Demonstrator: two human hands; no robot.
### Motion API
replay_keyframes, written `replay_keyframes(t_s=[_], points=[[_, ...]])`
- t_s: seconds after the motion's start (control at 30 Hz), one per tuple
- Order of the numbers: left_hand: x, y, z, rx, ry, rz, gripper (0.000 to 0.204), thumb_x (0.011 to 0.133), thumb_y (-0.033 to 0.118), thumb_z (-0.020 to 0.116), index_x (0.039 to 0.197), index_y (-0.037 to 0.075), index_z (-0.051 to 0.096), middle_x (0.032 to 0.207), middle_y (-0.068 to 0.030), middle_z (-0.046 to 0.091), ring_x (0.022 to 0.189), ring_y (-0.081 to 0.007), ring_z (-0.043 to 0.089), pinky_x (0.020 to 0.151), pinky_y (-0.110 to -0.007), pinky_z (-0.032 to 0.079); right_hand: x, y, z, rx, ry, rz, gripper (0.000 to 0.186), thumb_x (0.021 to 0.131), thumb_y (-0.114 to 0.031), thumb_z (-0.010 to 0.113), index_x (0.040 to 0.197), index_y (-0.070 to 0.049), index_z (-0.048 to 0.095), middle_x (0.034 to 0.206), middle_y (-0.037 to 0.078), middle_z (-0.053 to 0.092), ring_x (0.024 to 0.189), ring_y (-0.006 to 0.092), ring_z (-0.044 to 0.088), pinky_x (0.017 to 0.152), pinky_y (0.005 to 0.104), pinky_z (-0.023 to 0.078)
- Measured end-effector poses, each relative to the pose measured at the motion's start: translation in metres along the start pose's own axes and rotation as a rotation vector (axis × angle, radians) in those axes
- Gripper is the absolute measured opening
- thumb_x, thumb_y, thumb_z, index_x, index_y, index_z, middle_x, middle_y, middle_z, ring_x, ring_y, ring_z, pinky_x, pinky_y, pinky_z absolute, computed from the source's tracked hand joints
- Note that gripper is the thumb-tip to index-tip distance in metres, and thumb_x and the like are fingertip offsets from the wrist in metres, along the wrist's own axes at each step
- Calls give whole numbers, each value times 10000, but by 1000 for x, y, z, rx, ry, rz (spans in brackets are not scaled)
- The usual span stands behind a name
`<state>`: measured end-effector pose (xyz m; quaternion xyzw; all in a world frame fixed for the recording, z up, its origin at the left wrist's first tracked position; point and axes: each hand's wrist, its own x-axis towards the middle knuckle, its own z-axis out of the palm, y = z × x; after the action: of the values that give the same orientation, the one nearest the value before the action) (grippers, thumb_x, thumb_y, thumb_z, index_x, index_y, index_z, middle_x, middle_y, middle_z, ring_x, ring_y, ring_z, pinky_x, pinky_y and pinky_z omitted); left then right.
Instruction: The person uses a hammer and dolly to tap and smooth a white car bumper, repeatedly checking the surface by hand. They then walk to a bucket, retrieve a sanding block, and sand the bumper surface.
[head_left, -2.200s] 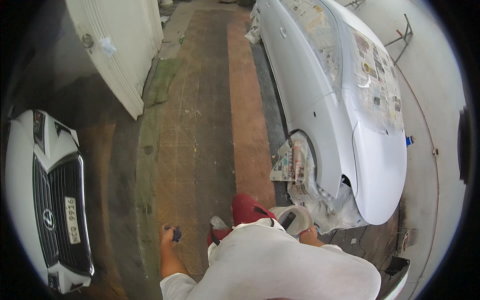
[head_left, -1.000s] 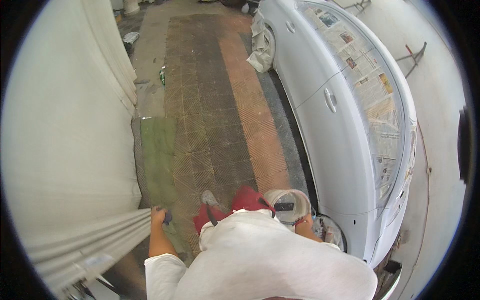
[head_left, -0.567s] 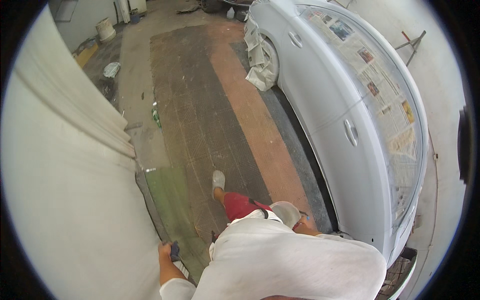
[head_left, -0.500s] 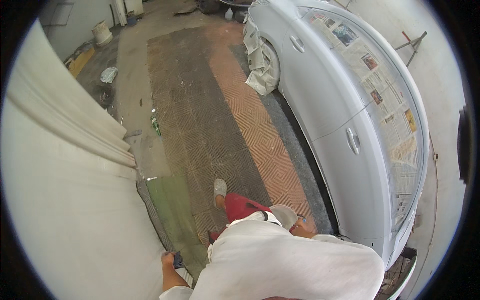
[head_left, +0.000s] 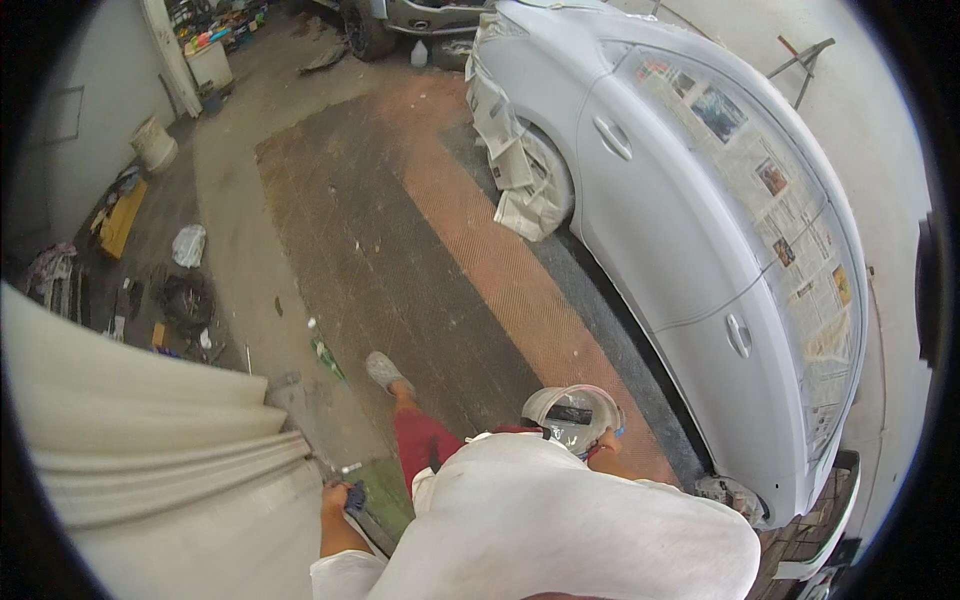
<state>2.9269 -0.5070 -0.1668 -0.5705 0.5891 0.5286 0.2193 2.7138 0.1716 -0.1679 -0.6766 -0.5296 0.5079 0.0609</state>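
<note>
At my right side, a pale, wide-mouthed bucket [head_left: 541,402] hangs, gripped at the rim by my right hand [head_left: 606,443], its fingers partly hidden. A small blue bit [head_left: 619,433] shows beside those fingers; what it is I cannot make out. Inside the bucket, a dark rectangular piece [head_left: 570,414] is visible. Down on the left, my left hand [head_left: 335,496] is closed on a dark, crumpled cloth [head_left: 355,497], close to the white curtain [head_left: 200,440]. To my right stands a light grey car [head_left: 655,200], its windows covered with newspaper [head_left: 775,180].
Paper [head_left: 535,190] wraps the car's far wheel. A green bottle [head_left: 326,358] lies on the floor left of my foot. Farther off are a plastic bag [head_left: 188,246], a white tub [head_left: 154,145] and another vehicle [head_left: 430,14]. Dark and reddish matting [head_left: 480,255] covers the floor.
I have stepped forward and the view has swung, showing more of the left-hand floor. The bucket's mouth has come into sight. Both hands keep their holds.
</note>
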Motion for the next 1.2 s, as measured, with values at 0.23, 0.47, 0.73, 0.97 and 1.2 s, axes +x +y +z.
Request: replay_keyframes(t_s=[0.23,0.47,0.73,0.97,1.2], points=[[185,252,-139,-91,166,234,650,769,30,742,1388,-99,592,1355,-247,657,1187,-333,666,1006,-394,532,-127,-41,157,98,62,15,324,959,-333,679,1003,-11,676,814,92,633,657,274,610,609,456,507],[253,501,-191,36,230,297,656,778,110,777,1396,-31,611,1331,-213,672,1234,-309,643,1033,-404,510,-240,-69,327,79,103,53,331,965,-339,681,993,-10,670,792,90,620,632,272,599,593,459,500],[357,611,-175,235,167,105,778,777,102,754,1502,-40,509,1514,-226,554,1336,-354,579,1129,-446,456,-300,-137,563,148,138,108,339,971,-346,683,983,-8,664,766,88,606,604,270,586,574,462,492],[399,750,-216,238,-51,-201,346,943,155,574,1183,-21,752,1177,-171,742,1079,-294,707,834,-483,595,-352,-211,753,160,200,182,348,977,-353,685,973,-6,658,744,86,594,579,268,574,558,464,485],[520,1054,-252,447,-98,266,291,874,65,641,1134,-17,743,1105,-177,741,1018,-265,718,851,-377,573,-406,-277,933,180,179,199,357,982,-359,686,964,-4,652,722,85,581,554,266,563,542,467,479]])
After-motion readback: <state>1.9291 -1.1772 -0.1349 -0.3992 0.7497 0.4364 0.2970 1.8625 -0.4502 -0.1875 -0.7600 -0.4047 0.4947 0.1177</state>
